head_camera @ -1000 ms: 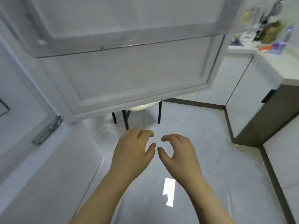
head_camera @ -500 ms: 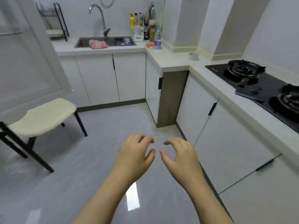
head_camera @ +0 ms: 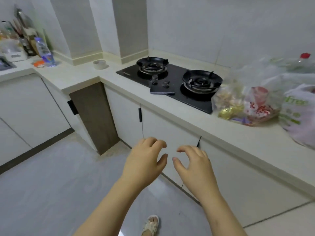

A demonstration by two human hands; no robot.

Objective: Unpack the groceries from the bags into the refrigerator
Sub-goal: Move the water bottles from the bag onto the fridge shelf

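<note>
Grocery bags (head_camera: 247, 103) are set on the desk (head_camera: 170, 107) at right of frame, beside the hob (head_camera: 177, 73); left grip (head_camera: 144, 160) and right grip (head_camera: 194, 166) are held empty, fingers loosely curled, presumably readied for lifting.

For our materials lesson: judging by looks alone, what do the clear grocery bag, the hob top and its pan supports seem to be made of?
Clear grocery bag: thin plastic film, glossy and crinkled; its contents show through.
Hob top: probably tempered glass, smooth glossy black with faint reflections.
Pan supports: likely cast iron or enamelled steel, matte black, thick prongs.
</note>
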